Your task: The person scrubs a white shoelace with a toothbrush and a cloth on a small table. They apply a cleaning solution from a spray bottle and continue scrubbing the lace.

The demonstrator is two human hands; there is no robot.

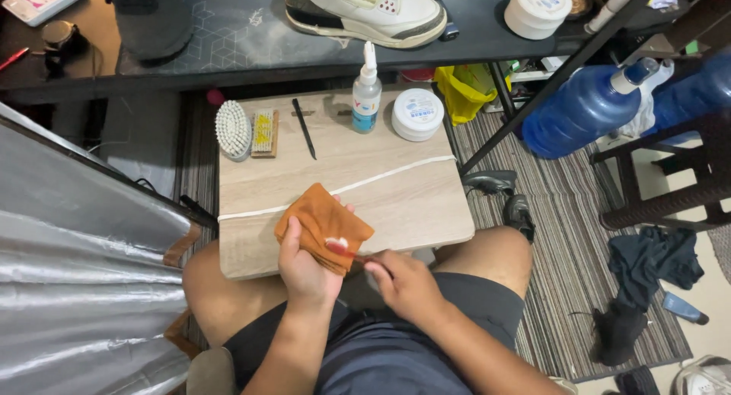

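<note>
Fingers of the left hand (303, 267) wrap around a folded orange-brown cloth (324, 226), holding it up over the near edge of the small wooden table (396, 193). The right hand (407, 284) pinches a thin red-handled tool (344, 249), its pale tip touching the cloth. Along the table's far edge lie a white bristle brush (233, 128), a small wooden brush (264, 132), a black stick (304, 127), a spray bottle (366, 94) and a round white jar (417, 114). A white sneaker (365, 12) sits on the dark desk (228, 44) beyond.
</note>
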